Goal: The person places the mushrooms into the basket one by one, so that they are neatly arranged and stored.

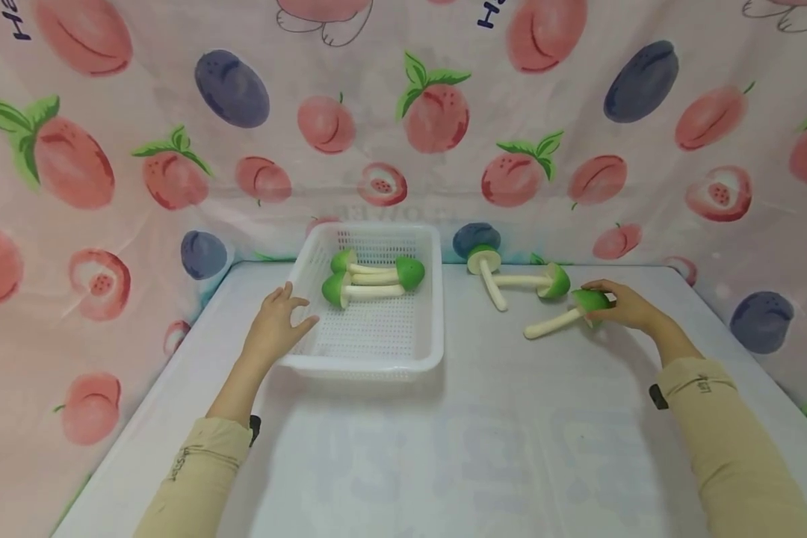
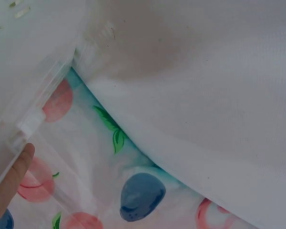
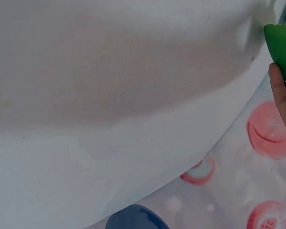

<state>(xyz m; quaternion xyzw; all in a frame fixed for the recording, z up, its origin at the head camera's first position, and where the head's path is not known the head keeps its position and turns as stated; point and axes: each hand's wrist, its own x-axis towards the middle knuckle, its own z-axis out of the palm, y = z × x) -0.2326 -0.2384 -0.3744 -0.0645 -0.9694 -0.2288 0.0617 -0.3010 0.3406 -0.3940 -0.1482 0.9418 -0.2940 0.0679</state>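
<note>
My right hand (image 1: 628, 305) holds a toy mushroom (image 1: 554, 323) by its green cap, the pale stem pointing left and down to the tabletop. In the right wrist view a fingertip touches the green cap (image 3: 282, 50); the rest is cut off. My left hand (image 1: 276, 325) rests at the left rim of a white plastic basket (image 1: 376, 364), thumb spread over the inside. A finger (image 2: 20, 167) touches the basket's side (image 2: 31, 125) in the left wrist view. Several green-capped mushrooms (image 1: 376, 291) lie inside the basket, toward the back.
Between the basket and my right hand, two more mushrooms lie near the back edge, an upright-capped one (image 1: 489, 280) and a sideways one (image 1: 521, 281). A white-covered table (image 1: 484, 441) spreads below. Behind it hangs a fruit-printed curtain (image 1: 390, 82).
</note>
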